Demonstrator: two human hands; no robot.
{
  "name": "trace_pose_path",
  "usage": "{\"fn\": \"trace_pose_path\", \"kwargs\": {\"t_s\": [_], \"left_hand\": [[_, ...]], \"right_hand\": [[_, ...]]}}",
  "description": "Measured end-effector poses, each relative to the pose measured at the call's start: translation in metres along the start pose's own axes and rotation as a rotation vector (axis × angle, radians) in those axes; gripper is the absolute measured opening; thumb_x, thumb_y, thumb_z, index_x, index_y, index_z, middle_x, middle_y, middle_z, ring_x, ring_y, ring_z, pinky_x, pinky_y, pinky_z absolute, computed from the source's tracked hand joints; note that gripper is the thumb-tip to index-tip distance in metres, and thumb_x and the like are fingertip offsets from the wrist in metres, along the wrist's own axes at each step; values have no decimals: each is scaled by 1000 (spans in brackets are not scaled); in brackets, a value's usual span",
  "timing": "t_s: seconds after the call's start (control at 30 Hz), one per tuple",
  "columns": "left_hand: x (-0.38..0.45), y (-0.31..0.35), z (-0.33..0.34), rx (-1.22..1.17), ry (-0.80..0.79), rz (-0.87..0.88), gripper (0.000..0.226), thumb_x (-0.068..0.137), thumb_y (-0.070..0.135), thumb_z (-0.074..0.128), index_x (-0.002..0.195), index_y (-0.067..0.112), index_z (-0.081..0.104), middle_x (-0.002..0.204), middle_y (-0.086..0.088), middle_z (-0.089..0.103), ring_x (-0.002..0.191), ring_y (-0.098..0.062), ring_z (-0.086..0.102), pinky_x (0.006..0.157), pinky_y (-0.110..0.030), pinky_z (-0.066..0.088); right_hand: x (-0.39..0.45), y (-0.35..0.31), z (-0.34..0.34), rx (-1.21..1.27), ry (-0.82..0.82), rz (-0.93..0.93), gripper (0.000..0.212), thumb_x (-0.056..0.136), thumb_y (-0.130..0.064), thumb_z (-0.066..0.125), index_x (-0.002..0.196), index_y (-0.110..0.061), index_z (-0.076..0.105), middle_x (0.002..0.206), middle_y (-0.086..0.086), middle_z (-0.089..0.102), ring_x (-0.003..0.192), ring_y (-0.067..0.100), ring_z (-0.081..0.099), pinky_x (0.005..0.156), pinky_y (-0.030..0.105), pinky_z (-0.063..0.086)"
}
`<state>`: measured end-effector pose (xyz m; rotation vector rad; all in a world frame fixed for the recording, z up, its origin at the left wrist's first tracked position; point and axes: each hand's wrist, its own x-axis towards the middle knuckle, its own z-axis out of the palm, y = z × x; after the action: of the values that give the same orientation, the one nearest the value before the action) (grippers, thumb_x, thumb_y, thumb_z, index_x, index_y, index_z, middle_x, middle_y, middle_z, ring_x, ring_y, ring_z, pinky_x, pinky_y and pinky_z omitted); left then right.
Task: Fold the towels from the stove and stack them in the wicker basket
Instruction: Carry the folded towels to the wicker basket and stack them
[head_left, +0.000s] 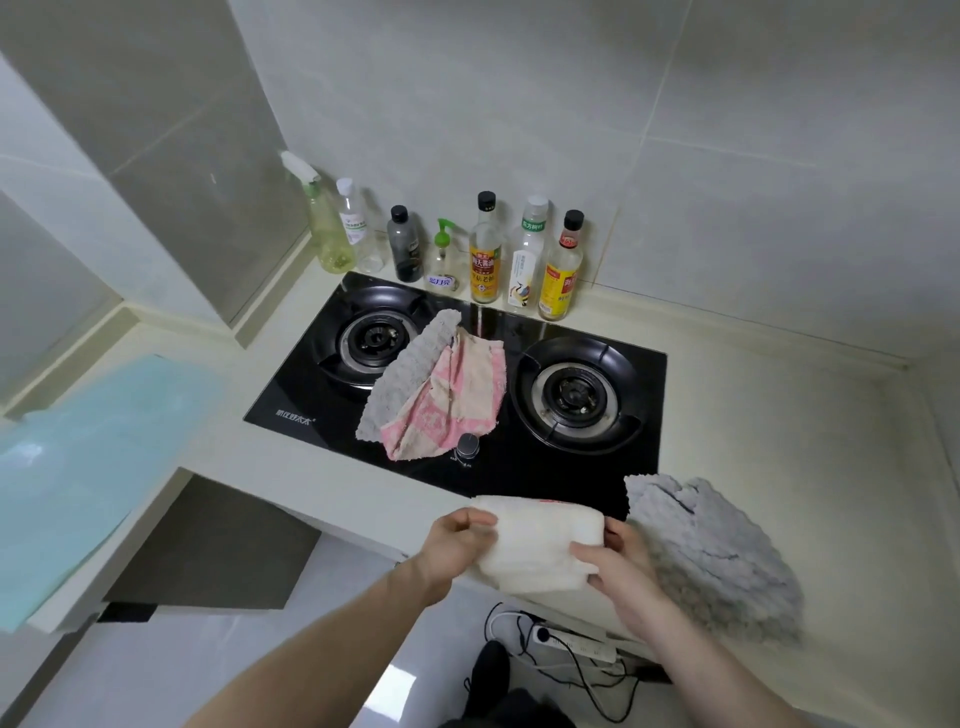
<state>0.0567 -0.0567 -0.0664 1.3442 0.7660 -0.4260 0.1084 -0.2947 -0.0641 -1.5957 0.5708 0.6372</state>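
White terry, folded into a thick pad, is the nearest thing: the white towel (540, 545) is held just in front of the stove (467, 395), over the counter's front edge, between both hands. The left hand (457, 543) has its fingers curled round the pad's left end with the thumb on top; the right hand (613, 558) wraps the right end, thumb across the top layer and fingers tucked beneath. Both grips look firm and closed on cloth, not merely resting.

To do this fold well, my judgement is that the edges want squaring before anything else: keep the thumbs pinning the top layer so it cannot slide, draw the ends gently apart to flatten the bulge in the middle, and only then carry it off. A loose pad would likely spring open when set down.

Just right of the stove's front corner, a grey towel (717, 556) lies spread and rumpled on the counter (779, 415). On the stove itself, between the two burners, a pink towel (457, 400) lies crumpled on top of a second grey towel (402, 371) (neither folded yet). Behind the stove a row of bottles (488, 254) stands against the tiled wall. The wicker basket is not in view, so I cannot tell where the pad must travel.
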Motion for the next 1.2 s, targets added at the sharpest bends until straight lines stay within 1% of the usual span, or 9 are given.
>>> {"fn": "trace_pose_path", "kwargs": {"t_s": [0.17,0.4,0.53,0.73,0.83,0.9,1.07,1.13,1.2], "left_hand": [[-44,-5,-56,-181,54,36,25,81,8,76,105,13,77,93,-8,64,88,-23,57,83,-31,49],[-134,-23,-182,-226,197,148,17,92,7,71,108,14,74,100,-4,68,88,-18,63,85,-30,50],[-205,-35,-268,-209,309,247,16,93,11,68,106,19,72,89,5,63,75,-13,55,64,-21,44],[-314,-88,-391,-355,503,341,24,86,14,72,103,31,74,118,-4,69,96,-18,65,82,-32,53],[-372,-113,-439,-385,651,373,29,74,25,71,100,38,75,116,-1,69,89,-15,62,81,-32,50],[-405,-133,-467,-419,738,385,27,80,21,72,102,36,75,111,2,70,85,-12,62,80,-28,49],[-478,-182,-522,-523,954,447,27,92,10,67,108,30,73,105,11,66,79,-1,57,75,-19,46],[-503,-203,-541,-573,1048,449,27,91,12,68,107,32,74,108,15,66,88,-2,58,84,-21,48],[-527,-225,-559,-606,1135,430,28,90,16,70,105,38,74,118,18,66,109,-8,57,103,-32,48]], "right_hand": [[-41,-20,46,33,-193,-38,46,86,1,73,126,-20,65,120,0,74,109,21,71,87,37,57],[-115,-26,167,-81,-504,-127,40,90,2,67,126,-15,65,120,3,75,109,23,73,95,46,58],[-168,-13,254,-143,-577,-160,41,89,1,70,128,-11,61,118,6,76,106,25,74,92,46,59],[-264,16,391,-249,-813,-196,35,93,3,65,124,-11,64,115,6,77,100,21,76,73,28,61],[-310,34,455,-321,-905,-218,35,91,3,67,123,-10,64,116,6,77,102,22,75,82,34,62],[-340,45,495,-389,-956,-249,40,90,-1,70,127,-12,62,118,2,76,107,23,73,89,39,58],[-406,70,586,-541,-1121,-314,38,87,-5,75,122,-16,65,115,-2,77,104,22,74,88,41,59],[-433,84,622,-600,-1211,-330,36,87,-5,75,121,-16,66,115,-2,77,104,22,74,84,38,57],[-457,100,656,-653,-1289,-332,35,87,-6,75,120,-15,65,115,-2,77,105,22,74,84,37,57]]}}
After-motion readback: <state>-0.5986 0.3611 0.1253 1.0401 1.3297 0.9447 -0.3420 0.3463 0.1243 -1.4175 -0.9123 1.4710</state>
